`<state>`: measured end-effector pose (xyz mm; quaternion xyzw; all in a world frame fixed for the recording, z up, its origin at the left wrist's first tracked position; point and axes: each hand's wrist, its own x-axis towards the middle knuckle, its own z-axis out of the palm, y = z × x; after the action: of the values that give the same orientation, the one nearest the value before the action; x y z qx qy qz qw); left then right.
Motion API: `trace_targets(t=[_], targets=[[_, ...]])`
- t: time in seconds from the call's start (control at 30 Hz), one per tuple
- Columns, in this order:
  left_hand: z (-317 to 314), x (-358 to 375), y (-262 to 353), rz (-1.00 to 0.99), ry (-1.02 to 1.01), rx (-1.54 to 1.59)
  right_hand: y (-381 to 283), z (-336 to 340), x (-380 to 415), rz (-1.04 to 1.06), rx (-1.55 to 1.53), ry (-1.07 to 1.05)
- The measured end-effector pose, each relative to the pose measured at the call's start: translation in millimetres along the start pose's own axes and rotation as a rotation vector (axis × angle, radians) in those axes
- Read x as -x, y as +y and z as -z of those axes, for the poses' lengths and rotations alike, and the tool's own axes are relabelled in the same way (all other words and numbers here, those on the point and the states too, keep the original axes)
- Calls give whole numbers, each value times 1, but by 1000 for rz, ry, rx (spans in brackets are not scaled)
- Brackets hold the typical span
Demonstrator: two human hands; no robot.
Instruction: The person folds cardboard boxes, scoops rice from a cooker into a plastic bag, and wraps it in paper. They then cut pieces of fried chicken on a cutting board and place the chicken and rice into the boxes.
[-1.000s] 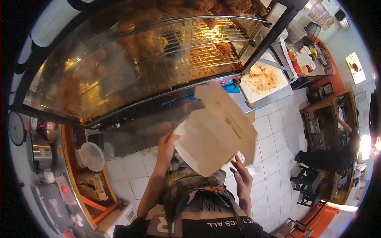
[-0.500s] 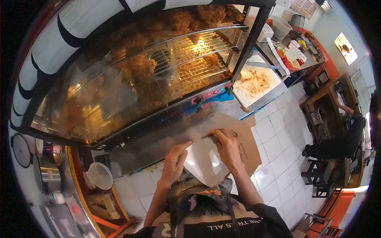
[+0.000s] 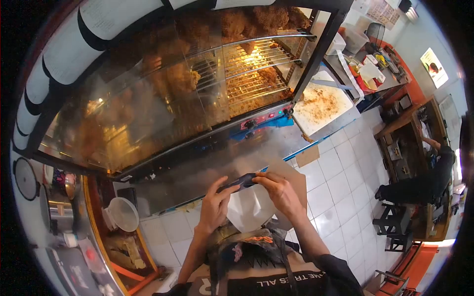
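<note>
My left hand (image 3: pixel 214 207) and my right hand (image 3: pixel 282 195) are raised in front of my chest. Between them, their fingertips pinch the ends of a small dark blue item (image 3: pixel 245 180), which looks like folded cloth or film. A glossy white sheet or bag (image 3: pixel 249 207) hangs just below it, between my hands. Behind my right hand is a piece of brown cardboard (image 3: pixel 292 180). Beyond my hands stands a glass warming cabinet (image 3: pixel 207 118) with fried pieces on wire racks.
A white cutting board (image 3: pixel 323 106) with crumbs and a knife (image 3: pixel 330 83) lies right of the cabinet. A round plastic tub (image 3: pixel 123 214) is at lower left. At far right a person in dark clothes (image 3: pixel 419 182) stands by wooden shelves, near a black stool (image 3: pixel 392 222).
The dark blue item now shows stretched between my fingertips, above the white sheet. My hands have shifted slightly, and the view has moved a little.
</note>
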<state>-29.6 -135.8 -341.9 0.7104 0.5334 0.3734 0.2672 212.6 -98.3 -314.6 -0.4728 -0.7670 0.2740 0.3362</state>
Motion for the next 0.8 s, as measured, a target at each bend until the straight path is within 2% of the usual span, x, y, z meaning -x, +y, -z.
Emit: trace_targets(t=[0.03,0.1,0.17,0.2,0.27,0.37,0.43,0.47,0.5,0.53,0.57,0.6,0.67,0.8], targets=[[5,-3,11,77,-19,61,-1,0,-1,-21,-29,-8],[4,-3,11,85,-25,74,-4,1,-3,-45,-59,-14],[4,-5,14,96,-32,88,-8,1,-5,-258,-181,47],[6,-7,18,59,-30,63,-1,-5,-2,-258,-182,46],[7,-9,20,24,-25,36,23,-22,3,-502,-547,257],[3,-9,19,-58,-25,33,43,-22,-3,-575,-621,336],[3,-9,16,-129,-13,50,43,-18,-4,-570,-563,303],[1,-8,17,-130,-14,51,40,-16,-5,-568,-504,272],[-1,-7,17,-19,10,117,33,-13,-3,-568,-503,274],[-3,-6,18,93,35,184,17,-9,-2,-379,-362,175],[-2,-7,19,96,33,185,6,-6,0,-192,-221,73],[0,-9,21,114,48,164,2,-6,0,-194,-220,72],[0,-9,23,135,62,145,-3,-7,2,47,-13,-20],[-5,-5,20,193,65,109,2,-10,4,58,-5,-56]])
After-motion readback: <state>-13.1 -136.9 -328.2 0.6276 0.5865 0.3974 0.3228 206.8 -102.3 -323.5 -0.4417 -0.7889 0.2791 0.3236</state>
